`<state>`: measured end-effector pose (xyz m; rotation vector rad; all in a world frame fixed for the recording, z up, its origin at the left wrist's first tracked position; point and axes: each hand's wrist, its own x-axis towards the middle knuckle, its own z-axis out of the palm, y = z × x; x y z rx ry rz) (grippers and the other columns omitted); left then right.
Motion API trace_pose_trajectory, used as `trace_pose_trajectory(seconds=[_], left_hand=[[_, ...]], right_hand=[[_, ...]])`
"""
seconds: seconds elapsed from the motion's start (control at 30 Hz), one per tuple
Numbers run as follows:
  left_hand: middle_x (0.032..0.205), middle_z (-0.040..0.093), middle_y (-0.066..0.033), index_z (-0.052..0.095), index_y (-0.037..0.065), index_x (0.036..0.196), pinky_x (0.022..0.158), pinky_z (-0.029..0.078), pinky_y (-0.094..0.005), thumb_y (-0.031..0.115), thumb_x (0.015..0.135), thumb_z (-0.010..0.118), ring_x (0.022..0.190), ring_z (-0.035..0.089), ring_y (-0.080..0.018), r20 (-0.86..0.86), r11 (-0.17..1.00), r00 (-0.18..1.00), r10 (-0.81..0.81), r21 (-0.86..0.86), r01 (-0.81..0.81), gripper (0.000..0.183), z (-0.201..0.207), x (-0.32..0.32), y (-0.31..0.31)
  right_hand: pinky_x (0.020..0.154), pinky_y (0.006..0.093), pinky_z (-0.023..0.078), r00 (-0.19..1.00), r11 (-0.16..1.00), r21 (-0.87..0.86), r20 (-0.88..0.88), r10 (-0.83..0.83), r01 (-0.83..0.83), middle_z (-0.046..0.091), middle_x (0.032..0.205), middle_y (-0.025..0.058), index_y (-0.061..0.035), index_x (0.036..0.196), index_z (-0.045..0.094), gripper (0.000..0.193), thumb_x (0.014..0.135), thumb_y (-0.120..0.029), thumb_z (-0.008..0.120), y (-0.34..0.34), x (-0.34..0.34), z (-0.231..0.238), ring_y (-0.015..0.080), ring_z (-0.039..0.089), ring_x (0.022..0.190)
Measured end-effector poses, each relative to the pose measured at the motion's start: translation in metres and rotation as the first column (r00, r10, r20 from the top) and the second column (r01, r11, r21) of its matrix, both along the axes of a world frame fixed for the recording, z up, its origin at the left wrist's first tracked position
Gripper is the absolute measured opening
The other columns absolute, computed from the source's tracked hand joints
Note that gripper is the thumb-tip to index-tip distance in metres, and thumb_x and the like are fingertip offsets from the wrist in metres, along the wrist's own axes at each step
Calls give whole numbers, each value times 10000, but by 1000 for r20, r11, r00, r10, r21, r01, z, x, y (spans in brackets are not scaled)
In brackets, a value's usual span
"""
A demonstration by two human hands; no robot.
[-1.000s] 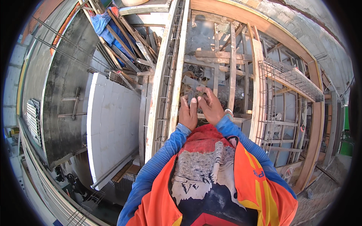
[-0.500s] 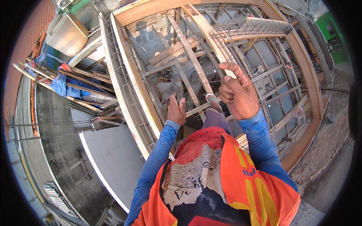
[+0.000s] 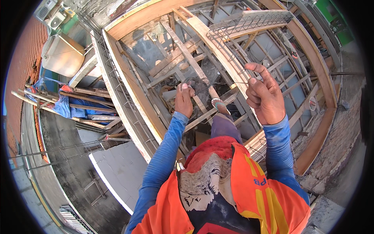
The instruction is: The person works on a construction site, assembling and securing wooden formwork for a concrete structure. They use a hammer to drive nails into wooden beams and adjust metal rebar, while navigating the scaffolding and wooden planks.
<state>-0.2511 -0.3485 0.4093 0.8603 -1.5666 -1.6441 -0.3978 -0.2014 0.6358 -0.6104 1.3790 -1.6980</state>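
Both my hands are raised over a timber frame. My left hand (image 3: 184,100) is closed on a loose bundle of thin tie wire (image 3: 201,86), whose grey strands fan out toward the middle of the frame. Level with it, my right hand (image 3: 265,97) has its thumb and curled fingers pinched on a single thin wire (image 3: 240,82). That strand points left, toward the bundle; whether the two join is too fine to tell. Beneath the hands, my foot in a sandal (image 3: 220,106) rests on a narrow wooden beam (image 3: 191,58).
Wooden formwork boards (image 3: 317,62) surround crossing timbers, with gaps showing a lower level. Rebar cages (image 3: 253,21) lie along the beams at the far side and left (image 3: 120,87). Planks with blue tarp (image 3: 64,105), a large tank (image 3: 64,56) and a white panel (image 3: 117,169) are at the left.
My right hand has moved right, away from my left hand. The wire bundle's strands now spread to the right of my left hand, and the view has shifted slightly.
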Motion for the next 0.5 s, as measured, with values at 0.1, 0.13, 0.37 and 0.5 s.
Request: trace_pose_trajectory(seconds=[0.1, 0.13, 0.37, 0.5], left_hand=[[702, 440, -39, 450, -38, 1113, 617, 385, -294, 381, 1050, 334, 644, 406, -121, -69, 991, 996, 53, 125, -44, 439, -5, 16, 3], [699, 439, -36, 449, -35, 1124, 604, 386, -293, 371, 1050, 341, 636, 406, -119, -110, 982, 991, 72, 182, -51, 427, -6, 18, 1], [735, 611, -179, 396, 12, 1252, 660, 507, -389, 327, 1032, 361, 764, 688, -307, 104, 985, 992, -74, -147, 89, 386, 56, -11, 77], [752, 615, -186, 359, 15, 1240, 639, 508, -409, 331, 1020, 413, 718, 657, -303, 158, 983, 978, 139, -139, -117, 390, -22, 3, 59]], right_hand=[[431, 195, 190, 994, 996, -83, 106, -18, 27, 287, 607, -85, -34, 1258, 486, 314, 945, -64, 481, 2, -2, 29, 16, 224, 471], [423, 190, 183, 995, 990, -135, 94, -15, 28, 284, 607, -85, -23, 1265, 484, 325, 942, -61, 488, -3, 3, 39, 11, 224, 473], [436, 180, 200, 996, 989, -142, -79, 41, -52, 317, 647, -65, 7, 1285, 483, 359, 935, -69, 507, -65, -8, 35, 18, 259, 518], [509, 204, 329, 956, 846, -510, -140, -259, 155, 489, 771, -6, -11, 1341, 459, 371, 987, -117, 491, -50, 26, 142, 57, 384, 596]])
